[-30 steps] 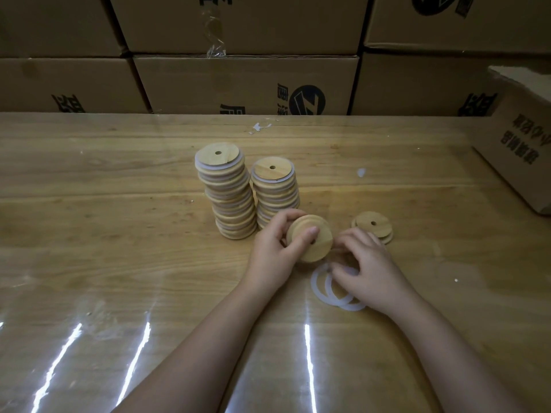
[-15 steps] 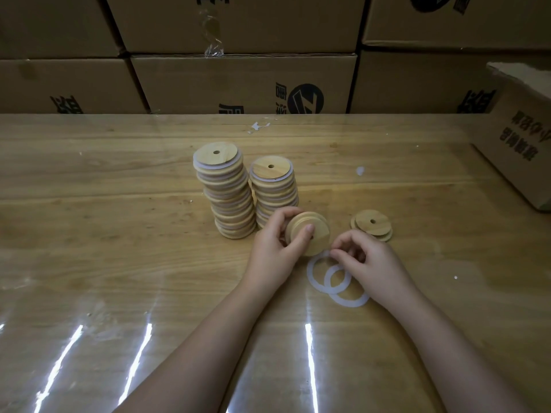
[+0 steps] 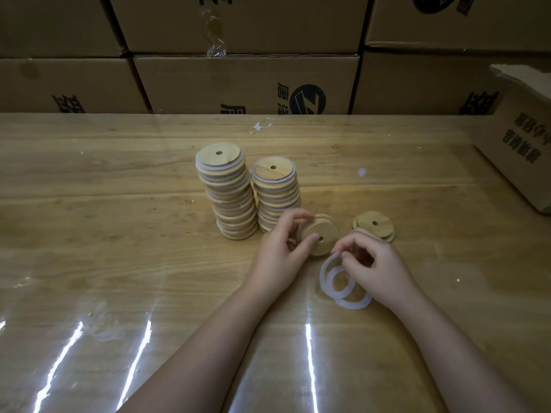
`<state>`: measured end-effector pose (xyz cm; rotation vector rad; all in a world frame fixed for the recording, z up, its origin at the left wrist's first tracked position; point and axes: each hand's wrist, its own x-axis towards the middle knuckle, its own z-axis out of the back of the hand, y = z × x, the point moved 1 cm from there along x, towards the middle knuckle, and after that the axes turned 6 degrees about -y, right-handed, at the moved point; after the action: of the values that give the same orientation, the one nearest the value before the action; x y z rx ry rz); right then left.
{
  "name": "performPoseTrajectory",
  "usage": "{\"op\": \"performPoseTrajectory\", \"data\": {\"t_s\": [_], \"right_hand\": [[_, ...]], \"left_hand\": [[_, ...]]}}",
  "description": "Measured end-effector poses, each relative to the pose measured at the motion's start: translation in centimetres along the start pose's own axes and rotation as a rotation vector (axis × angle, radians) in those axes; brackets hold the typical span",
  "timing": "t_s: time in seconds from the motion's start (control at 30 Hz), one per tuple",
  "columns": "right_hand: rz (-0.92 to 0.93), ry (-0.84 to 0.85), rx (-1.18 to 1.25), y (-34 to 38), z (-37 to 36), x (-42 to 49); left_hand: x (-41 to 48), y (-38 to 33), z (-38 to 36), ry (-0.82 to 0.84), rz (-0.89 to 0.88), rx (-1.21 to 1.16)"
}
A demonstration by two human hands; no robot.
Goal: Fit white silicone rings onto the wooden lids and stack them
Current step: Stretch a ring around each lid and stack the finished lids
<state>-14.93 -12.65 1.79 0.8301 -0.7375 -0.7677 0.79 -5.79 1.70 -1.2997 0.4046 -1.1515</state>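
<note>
- The worktop (image 3: pixel 104 234) is pale wood with a shiny clear cover on it. Long white streaks of light (image 3: pixel 310 353) shine on the near part.
- Behind the worktop is a wall of brown cardboard boxes (image 3: pixel 244 81) with black print on them. One more box (image 3: pixel 524 150) sits on the worktop at the far right.
- A few small white scraps (image 3: pixel 259 126) lie near the back edge.
- Two stacks of wooden lids with white rings stand side by side in the middle. The tall stack (image 3: pixel 232 198) is on the left and leans a bit. The shorter stack (image 3: pixel 277 189) is just beside it.
- The left hand (image 3: pixel 280 248) has its grip closed on one wooden lid (image 3: pixel 323 238), held tilted just in front of the shorter stack.
- The right hand (image 3: pixel 375 263) pinches the top edge of a white ring (image 3: pixel 325 272) in its grip, close to the lid. The ring's low edge is down by the worktop.
- Another white ring (image 3: pixel 354 304) lies flat on the worktop, partly under the right hand.
- A small pile of bare lids (image 3: pixel 374 225) sits just behind the right hand.
</note>
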Motion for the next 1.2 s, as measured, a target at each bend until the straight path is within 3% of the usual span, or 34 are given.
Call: {"op": "performPoseTrajectory", "data": {"t_s": [0.13, 0.37, 0.77, 0.9, 1.2], "right_hand": [[-0.034, -0.067, 0.089, -0.04, 0.03, 0.04], [-0.093, -0.125, 0.135, 0.03, 0.08, 0.16], [-0.029, -0.247, 0.243, -0.10, 0.16, 0.23], [0.081, -0.283, 0.180, -0.04, 0.14, 0.34], [0.123, -0.308, 0.149, 0.07, 0.16, 0.43]], "left_hand": [[-0.02, 0.09, -0.22, 0.018, -0.123, 0.097], [-0.04, 0.20, -0.27, 0.012, -0.225, 0.062], [-0.58, -0.48, -0.44, 0.077, -0.316, 0.151], [-0.56, -0.55, -0.49, 0.057, -0.369, 0.173], [-0.74, -0.12, -0.58, -0.013, -0.203, 0.187]]}}
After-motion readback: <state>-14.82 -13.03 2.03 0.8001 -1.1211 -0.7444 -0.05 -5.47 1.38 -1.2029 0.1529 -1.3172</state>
